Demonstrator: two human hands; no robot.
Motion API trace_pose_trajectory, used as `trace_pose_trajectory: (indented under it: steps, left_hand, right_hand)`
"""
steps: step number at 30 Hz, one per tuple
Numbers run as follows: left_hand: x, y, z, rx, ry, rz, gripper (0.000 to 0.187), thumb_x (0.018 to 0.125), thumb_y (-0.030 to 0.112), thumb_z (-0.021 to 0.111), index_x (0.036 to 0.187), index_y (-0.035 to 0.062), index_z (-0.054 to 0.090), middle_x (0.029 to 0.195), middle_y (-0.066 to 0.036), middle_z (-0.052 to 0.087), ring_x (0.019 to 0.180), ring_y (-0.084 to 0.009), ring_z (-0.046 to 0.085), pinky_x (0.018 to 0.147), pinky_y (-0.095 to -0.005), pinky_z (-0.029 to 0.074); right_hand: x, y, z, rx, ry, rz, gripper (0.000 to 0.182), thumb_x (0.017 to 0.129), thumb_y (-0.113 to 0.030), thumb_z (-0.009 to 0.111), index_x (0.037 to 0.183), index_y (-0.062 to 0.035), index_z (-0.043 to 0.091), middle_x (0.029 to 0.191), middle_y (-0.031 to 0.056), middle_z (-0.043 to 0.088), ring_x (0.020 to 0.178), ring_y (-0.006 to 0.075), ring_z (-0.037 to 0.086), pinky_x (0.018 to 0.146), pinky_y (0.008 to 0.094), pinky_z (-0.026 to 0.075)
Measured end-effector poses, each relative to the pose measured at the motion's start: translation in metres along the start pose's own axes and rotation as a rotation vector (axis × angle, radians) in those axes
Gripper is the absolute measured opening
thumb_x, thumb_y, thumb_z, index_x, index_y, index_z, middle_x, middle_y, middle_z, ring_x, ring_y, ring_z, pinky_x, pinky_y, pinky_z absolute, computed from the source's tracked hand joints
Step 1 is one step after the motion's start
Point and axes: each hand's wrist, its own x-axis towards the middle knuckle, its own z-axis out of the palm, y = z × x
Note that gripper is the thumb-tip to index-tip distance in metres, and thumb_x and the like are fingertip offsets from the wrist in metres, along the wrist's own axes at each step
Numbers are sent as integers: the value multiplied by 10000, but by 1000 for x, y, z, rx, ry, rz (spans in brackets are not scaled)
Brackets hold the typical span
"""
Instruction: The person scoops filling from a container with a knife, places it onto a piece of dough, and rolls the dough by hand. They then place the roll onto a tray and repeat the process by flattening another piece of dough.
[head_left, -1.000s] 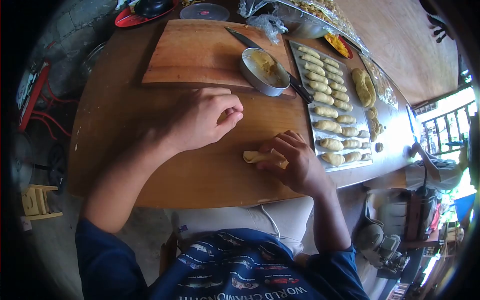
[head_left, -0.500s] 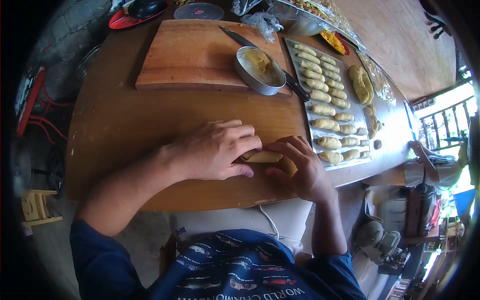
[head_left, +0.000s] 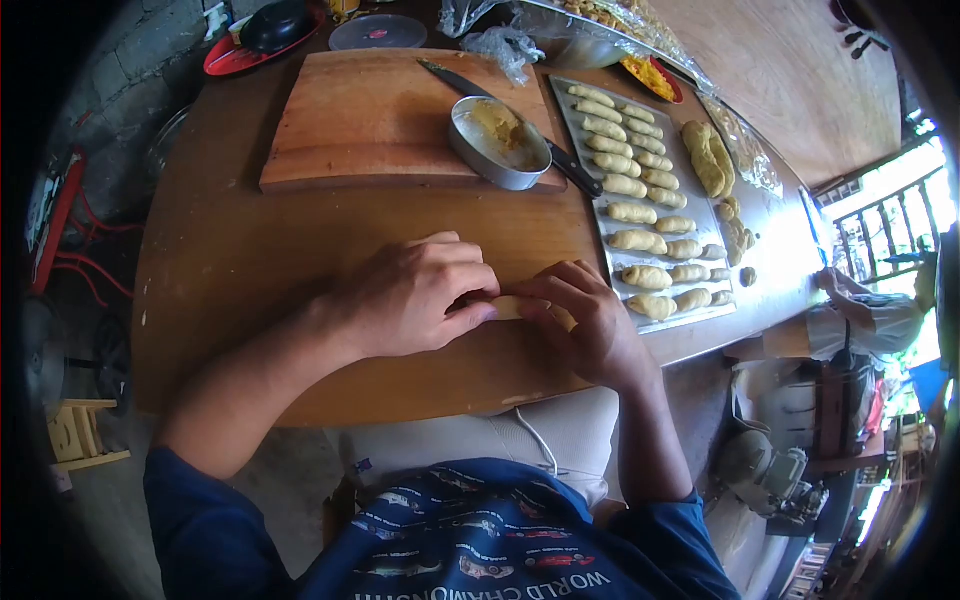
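the left hand [head_left: 430, 298] and right hand [head_left: 590, 322] pinch one dough piece [head_left: 508, 308], nearer the person than the cutting board [head_left: 350, 120]. one pan [head_left: 512, 168] and one knife [head_left: 575, 173] rest partly on it, one tray [head_left: 704, 218] beside it.

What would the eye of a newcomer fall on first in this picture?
Probably the rows of rolls on the tray, right of the board. Next, the left hand and right hand, close together over a dough piece near the table's front edge. The knife stands out too.

Left hand [head_left: 425, 295], right hand [head_left: 590, 320] — pinching dough [head_left: 509, 308], tray [head_left: 625, 258] nearby
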Motion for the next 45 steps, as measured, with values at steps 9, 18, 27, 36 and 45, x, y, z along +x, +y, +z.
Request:
trace_pose_trajectory:
  steps: [9, 18, 27, 36, 45]
  left_hand:
    - [-1, 10, 1, 171, 49, 120, 327, 949, 253, 911, 1199, 68, 811, 1073, -78, 763, 1055, -294, 738, 952, -444, 626]
    - [-3, 13, 1, 40, -42, -16, 255, 971, 241, 890, 1135, 58, 826, 1081, -102, 772, 1052, -317, 743, 958, -469, 609]
    - [-4, 3, -2, 62, 88, 70, 191, 984, 227, 867, 1027, 48, 816, 983, -129, 765, 956, -348, 755, 892, -481, 616]
    - [-2, -51, -46, -48, 394, -85, 63, 958, 66, 771, 932, 8, 775, 794, -64, 717, 681, -131, 644, 614, -314, 486]
    - [-1, -46, -38, -101, 344, -144, 175, 1008, 83, 780, 888, -34, 729, 781, -157, 721, 696, -288, 696, 678, -419, 539]
  right_hand:
    - [-8, -5, 7, -141, 52, -33, 353, 961, -164, 869, 1301, -100, 795, 1159, 118, 736, 1098, 367, 690, 1002, 481, 577]
    - [-13, -6, 3, -91, 22, -19, 310, 959, -147, 868, 1259, -81, 824, 1148, 130, 743, 1090, 364, 689, 995, 472, 583]
    - [39, -14, 27, -25, 166, 16, 229, 1041, -187, 797, 1235, -66, 789, 1216, 176, 744, 1176, 410, 680, 1026, 518, 559]
    - [57, -28, 68, -298, 92, 28, 473, 1167, -382, 589, 1436, 2, 645, 1516, 286, 590, 1456, 495, 533, 1233, 597, 429]
    - [81, -4, 62, -121, 26, -52, 604, 1174, -432, 592, 1581, 12, 547, 1620, 289, 538, 1550, 471, 494, 1326, 594, 360]
